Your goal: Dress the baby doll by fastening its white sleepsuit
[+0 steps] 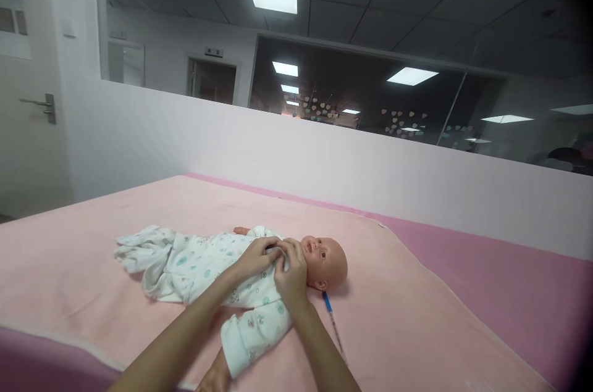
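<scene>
A baby doll (328, 261) lies on its back across a pink sheet, head to the right. It wears a white romper (199, 262) with a green and blue print; the empty-looking leg ends trail to the left. My left hand (257, 256) and my right hand (291, 271) meet at the neckline below the doll's chin. Both have their fingers pinched on the romper's collar edge. Whether a fastener sits between the fingertips is hidden. One doll arm in its sleeve (257, 333) points toward me.
A thin thermometer-like stick with a blue end (327, 301) lies beside the doll's head. The pink sheet (398, 318) covers a magenta mat (486, 262). Behind stands a white half wall (324, 157) with glass above. A door (32, 102) is at the left.
</scene>
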The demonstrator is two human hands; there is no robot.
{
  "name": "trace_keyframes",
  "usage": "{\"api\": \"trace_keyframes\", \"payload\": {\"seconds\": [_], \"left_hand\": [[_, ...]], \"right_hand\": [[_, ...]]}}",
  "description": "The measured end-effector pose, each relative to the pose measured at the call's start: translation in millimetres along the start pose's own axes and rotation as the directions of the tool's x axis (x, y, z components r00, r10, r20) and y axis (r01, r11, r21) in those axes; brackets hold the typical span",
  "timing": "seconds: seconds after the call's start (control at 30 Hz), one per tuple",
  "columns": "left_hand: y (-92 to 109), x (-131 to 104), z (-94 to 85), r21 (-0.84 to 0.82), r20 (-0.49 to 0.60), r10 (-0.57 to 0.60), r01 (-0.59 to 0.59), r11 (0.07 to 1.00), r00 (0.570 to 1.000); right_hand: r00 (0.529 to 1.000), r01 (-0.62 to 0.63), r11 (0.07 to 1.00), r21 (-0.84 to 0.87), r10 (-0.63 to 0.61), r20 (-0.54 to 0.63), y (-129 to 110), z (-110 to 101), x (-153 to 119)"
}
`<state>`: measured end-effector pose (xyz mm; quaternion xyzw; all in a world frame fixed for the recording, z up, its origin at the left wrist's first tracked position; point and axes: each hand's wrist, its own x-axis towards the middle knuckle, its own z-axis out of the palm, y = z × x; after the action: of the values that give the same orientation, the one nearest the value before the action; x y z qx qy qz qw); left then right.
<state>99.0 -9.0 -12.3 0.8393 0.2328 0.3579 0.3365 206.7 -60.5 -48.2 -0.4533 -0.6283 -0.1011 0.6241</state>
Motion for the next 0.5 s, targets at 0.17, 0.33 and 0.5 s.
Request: {"api": "trace_keyframes", "payload": {"seconds": [0.17, 0.33, 0.5], "left_hand": [[0.5, 0.2, -1.6, 0.0, -0.004, 0.0, 0.0, 1.0, 1.0], [-0.7, 0.0, -1.4, 0.006, -0.011, -0.003, 0.003, 1.0, 1.0], [7.2, -3.7, -1.8, 0.126, -0.041, 0.046, -0.04, 0.991, 0.998]], "right_hand": [[1.0, -0.001, 1.0, -0.004, 0.001, 0.002, 1.8, 0.1, -1.5], [1.0, -0.012, 1.0, -0.006, 0.012, 0.017, 5.7, 2.1, -2.6], [0.999, -0.04, 0.999, -0.02, 0.04, 0.013, 5.8, 2.2, -3.5]]}}
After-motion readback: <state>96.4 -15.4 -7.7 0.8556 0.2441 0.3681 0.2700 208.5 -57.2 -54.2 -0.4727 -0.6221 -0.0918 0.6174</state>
